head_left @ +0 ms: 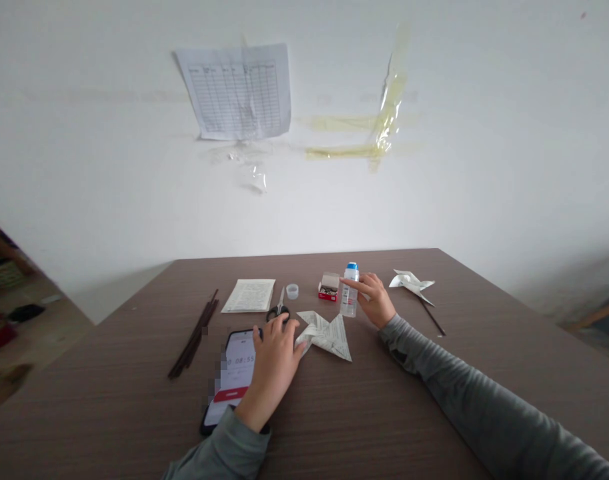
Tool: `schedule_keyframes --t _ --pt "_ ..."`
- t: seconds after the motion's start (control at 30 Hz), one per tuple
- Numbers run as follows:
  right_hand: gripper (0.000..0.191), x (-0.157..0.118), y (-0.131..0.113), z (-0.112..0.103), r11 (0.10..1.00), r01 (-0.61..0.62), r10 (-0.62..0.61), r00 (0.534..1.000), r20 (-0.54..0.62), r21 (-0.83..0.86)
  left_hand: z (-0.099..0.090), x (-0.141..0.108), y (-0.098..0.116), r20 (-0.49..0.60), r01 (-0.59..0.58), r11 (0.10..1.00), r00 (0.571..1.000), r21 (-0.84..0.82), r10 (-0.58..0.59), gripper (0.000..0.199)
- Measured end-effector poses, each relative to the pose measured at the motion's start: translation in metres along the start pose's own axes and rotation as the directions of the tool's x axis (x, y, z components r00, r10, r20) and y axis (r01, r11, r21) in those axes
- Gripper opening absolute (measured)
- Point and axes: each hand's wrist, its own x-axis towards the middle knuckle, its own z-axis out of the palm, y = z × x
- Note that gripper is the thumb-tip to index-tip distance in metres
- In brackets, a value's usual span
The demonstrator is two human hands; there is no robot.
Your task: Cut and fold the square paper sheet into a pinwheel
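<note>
My left hand (275, 357) is open and palm down, with spread, slightly bent fingers. Its thumb side meets the left edge of a folded pinwheel of printed paper (329, 335), and its fingertips are close to the black handles of the scissors (278, 311). Under the wrist lies a phone (237, 373) displaying a timer. A clear glue bottle (349, 303) with a blue top stands upright on the table. My right hand (375, 301) is at its right side, one digit across its front; the other fingertips are hidden, and the hand appears closed around it.
An open red box of small pins (328, 290) is left of the bottle. A small clear cap (293, 291), a stack of printed paper (249, 296) and dark sticks (194, 337) lie further left. Another pinwheel (411, 283) on a stick is at the right. Behind the table (384, 407) rises a wall.
</note>
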Motion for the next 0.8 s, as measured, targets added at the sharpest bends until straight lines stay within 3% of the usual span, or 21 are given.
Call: schedule_keyframes --t 0.17,0.4,0.63,0.8 --pt "0.063 -0.017 0.002 -0.012 0.994 -0.109 0.11 0.993 -0.031 0.018 -0.005 -0.001 0.005 0.036 -0.007 1.0 0.999 -0.012 0.007 0.026" --pt "0.071 -0.023 -0.007 -0.008 0.97 -0.241 0.241 0.969 -0.049 0.006 -0.006 -0.002 0.005 0.084 -0.027 1.0 0.996 0.016 0.026 0.031" --pt "0.049 -0.022 -0.018 -0.008 0.983 -0.184 0.185 0.982 0.033 -0.027 -0.004 0.0 0.007 0.103 -0.007 1.0 0.995 0.007 0.006 0.046" --pt "0.04 -0.025 -0.022 0.0 0.989 -0.15 0.149 0.989 -0.014 -0.016 -0.005 0.001 0.007 0.129 0.007 0.999 0.992 -0.046 -0.001 0.051"
